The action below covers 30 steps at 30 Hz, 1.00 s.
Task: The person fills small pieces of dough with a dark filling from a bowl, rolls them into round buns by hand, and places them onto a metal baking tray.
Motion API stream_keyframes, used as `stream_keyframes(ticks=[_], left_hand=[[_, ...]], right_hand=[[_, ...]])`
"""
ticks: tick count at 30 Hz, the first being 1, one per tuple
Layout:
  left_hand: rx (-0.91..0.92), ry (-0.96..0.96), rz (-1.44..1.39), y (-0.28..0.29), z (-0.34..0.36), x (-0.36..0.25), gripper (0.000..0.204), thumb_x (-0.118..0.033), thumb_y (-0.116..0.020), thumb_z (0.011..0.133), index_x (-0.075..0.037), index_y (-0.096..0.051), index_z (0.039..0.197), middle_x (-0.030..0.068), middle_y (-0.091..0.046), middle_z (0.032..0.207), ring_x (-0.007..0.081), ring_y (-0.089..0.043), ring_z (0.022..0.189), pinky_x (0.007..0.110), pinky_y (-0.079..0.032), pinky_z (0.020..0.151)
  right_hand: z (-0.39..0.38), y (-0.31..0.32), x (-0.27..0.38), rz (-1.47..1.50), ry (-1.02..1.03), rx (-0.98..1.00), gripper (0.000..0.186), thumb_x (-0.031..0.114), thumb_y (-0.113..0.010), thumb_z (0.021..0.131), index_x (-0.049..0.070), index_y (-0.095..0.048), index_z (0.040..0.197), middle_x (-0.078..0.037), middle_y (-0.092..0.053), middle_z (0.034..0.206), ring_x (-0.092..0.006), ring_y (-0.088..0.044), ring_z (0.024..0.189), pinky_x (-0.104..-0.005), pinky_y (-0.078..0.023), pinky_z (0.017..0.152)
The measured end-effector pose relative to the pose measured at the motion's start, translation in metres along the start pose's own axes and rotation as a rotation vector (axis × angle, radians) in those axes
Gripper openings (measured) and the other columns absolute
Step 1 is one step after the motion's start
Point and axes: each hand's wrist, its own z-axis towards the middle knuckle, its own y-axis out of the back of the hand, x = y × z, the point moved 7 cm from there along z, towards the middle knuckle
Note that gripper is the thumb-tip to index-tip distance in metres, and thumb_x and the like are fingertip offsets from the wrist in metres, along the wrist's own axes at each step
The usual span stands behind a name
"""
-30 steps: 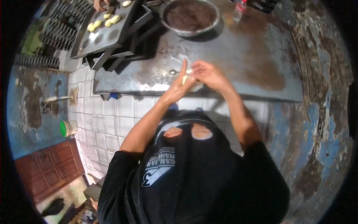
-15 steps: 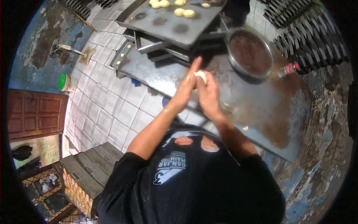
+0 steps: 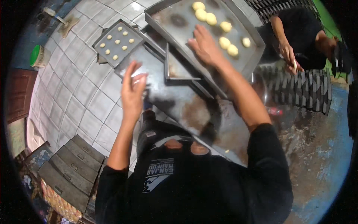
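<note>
Right grip [image 3: 205, 46] hangs near seven dough balls [image 3: 211, 19].

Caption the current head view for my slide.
The right hand extends over a metal baking tray of yellow dough balls; the left hand hovers off to its left.

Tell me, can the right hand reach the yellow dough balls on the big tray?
Probably yes: the right hand is already over the big tray, close to the yellow dough balls, and nothing seems to block the way.
</note>
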Motion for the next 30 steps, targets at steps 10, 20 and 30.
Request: stream_keyframes(ticks=[10,20,30], left_hand=[[0.141,0.056,-0.117,-0.022,0.043,-0.006,0.051,-0.019,-0.055,0.105,-0.002,-0.04,0.151,0.0171,-0.054,0.144,0.0208,-0.063,0.112,0.034,-0.052,0.096],[0.474,0.05,-0.087,-0.151,-0.037,-0.039,0.031,-0.006,-0.052,0.102,0.004,-0.058,0.131,0.0158,-0.067,0.121,0.0208,-0.069,0.102,0.032,-0.057,0.089],[0.646,0.248,-0.19,-0.297,-0.257,0.053,0.034,-0.034,-0.048,0.11,-0.004,-0.061,0.099,0.0011,-0.061,0.087,0.0106,-0.054,0.078,0.028,-0.045,0.068]], right_hand=[[0.023,0.037,-0.06,1.356,-0.803,0.211,0.06,0.041,-0.041,0.11,0.004,-0.034,0.157,-0.016,-0.059,0.143,-0.0293,-0.05,0.138,-0.0414,-0.036,0.118],[-0.155,0.134,-0.024,0.706,-1.013,-0.365,0.038,0.024,-0.079,0.089,-0.003,-0.073,0.115,-0.009,-0.076,0.101,-0.0138,-0.068,0.086,-0.0309,-0.054,0.079],[-0.425,0.185,0.151,0.421,-0.768,-0.599,0.028,0.012,-0.074,0.09,-0.004,-0.067,0.113,-0.014,-0.066,0.095,-0.022,-0.065,0.083,-0.0355,-0.052,0.073]])
